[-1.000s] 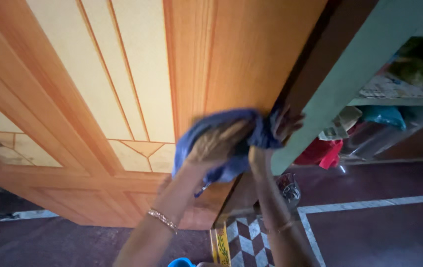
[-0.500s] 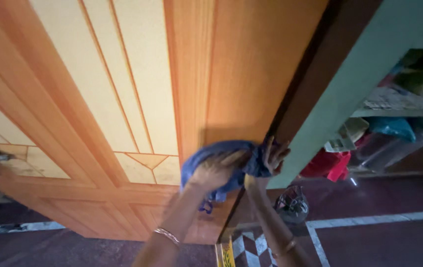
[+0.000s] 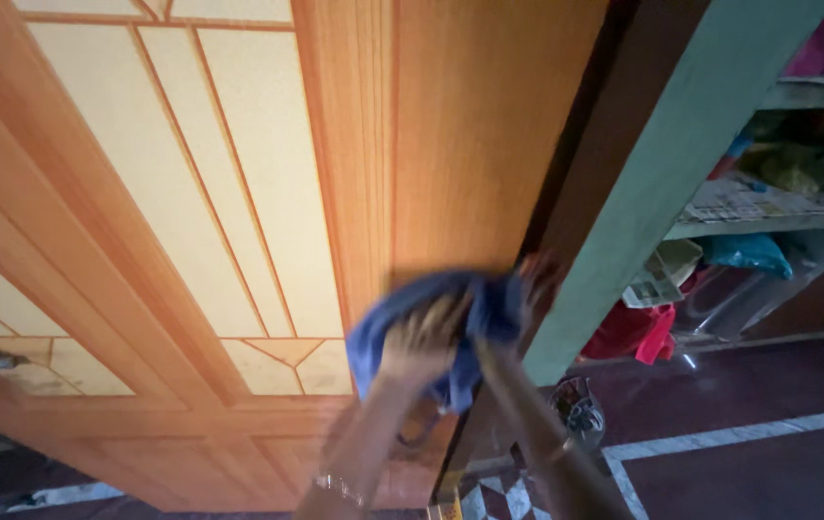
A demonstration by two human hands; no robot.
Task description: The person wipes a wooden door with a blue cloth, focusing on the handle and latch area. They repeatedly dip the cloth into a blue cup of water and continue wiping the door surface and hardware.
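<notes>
1. The wooden door [image 3: 238, 193] fills most of your view: orange-brown frame, pale yellow panels set off by thin orange lines, and a plain wood-grain stile running down its right side.
2. To the right of the door stands a green post [image 3: 662, 164], and between the two runs the door's dark edge.
3. Far right, behind the post, shelves [image 3: 768, 217] hold papers, a blue bag and other bundles too dim to make out, with red cloth [image 3: 638, 332] on the lowest level.
4. Below lies the dark maroon floor [image 3: 749, 462] with a pale stripe across it (a checked patch shows near the bottom edge).
5. The blue cloth [image 3: 402, 323] is pressed against the door's right stile, low down, close to the dark edge.
6. Your left hand [image 3: 421, 339] lies on the cloth, fingers curled into it and gripping it against the wood; a bangle sits on that wrist.
7. Your right hand [image 3: 527, 279] is at the cloth's right end by the door's edge; it is blurred, so whether it grips the cloth or only touches it you cannot tell.
</notes>
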